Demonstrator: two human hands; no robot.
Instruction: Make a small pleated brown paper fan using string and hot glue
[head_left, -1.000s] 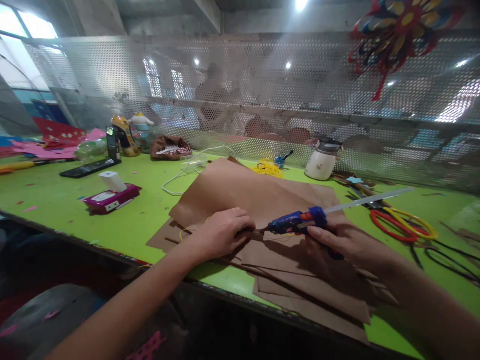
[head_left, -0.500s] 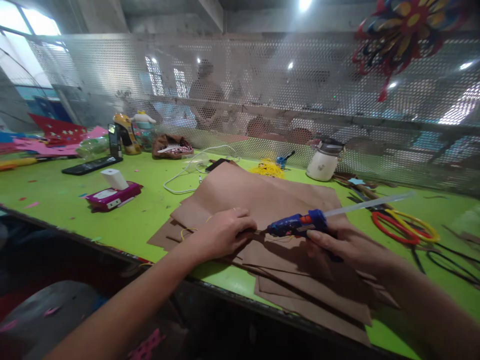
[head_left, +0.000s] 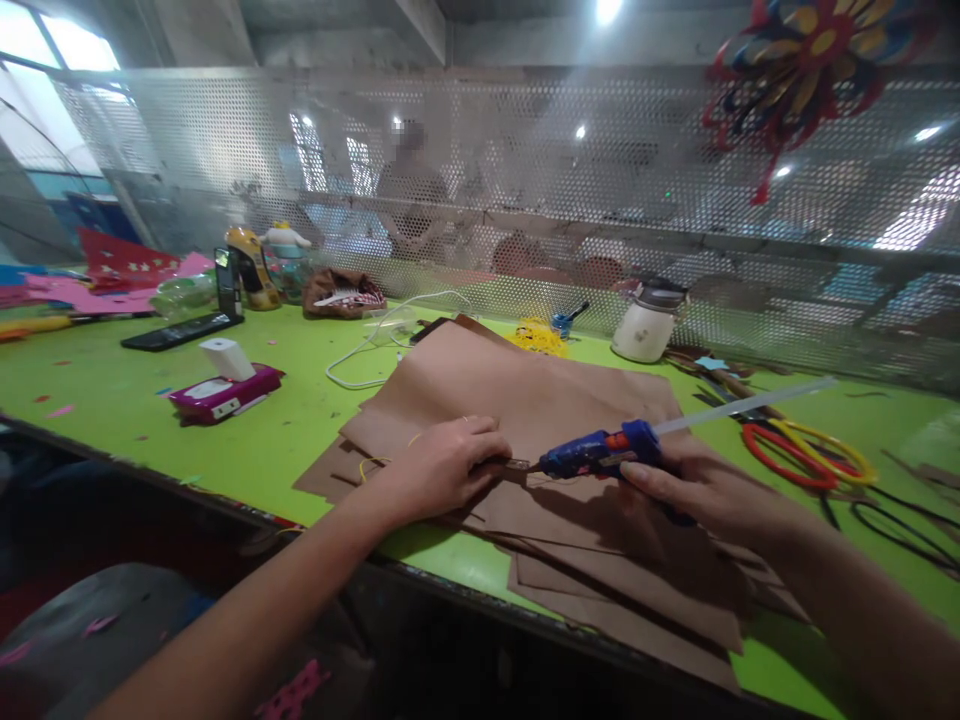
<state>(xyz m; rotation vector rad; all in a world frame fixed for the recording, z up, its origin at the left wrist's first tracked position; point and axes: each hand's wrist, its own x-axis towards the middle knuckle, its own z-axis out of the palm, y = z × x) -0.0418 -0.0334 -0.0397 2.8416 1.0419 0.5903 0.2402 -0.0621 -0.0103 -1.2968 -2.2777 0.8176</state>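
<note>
In my right hand [head_left: 679, 490] is a blue hot glue gun [head_left: 600, 452], held by its handle. A long clear glue stick [head_left: 750, 405] sticks out of its back end. The nozzle points left, close to the fingertips of my left hand [head_left: 454, 465]. My left hand is closed and pinches a small brown strip [head_left: 517, 465] whose end shows past the fingers. The rest of the strip is hidden. Both hands are over a stack of brown paper sheets [head_left: 510, 375]. Thin yellow string [head_left: 367, 464] runs beside my left wrist.
Red and yellow-handled scissors [head_left: 795, 455] lie to the right. A white jar [head_left: 643, 325] and yellow strands [head_left: 538, 337] are behind the paper. Leftward are a purple tissue pack [head_left: 221, 395], a phone [head_left: 180, 331] and a white cable [head_left: 337, 375]. The green table [head_left: 315, 420] ends at its front edge.
The glue gun and my right hand have moved slightly to the right, so the nozzle is a little farther from my left fingertips. My left hand is nearly unmoved.
</note>
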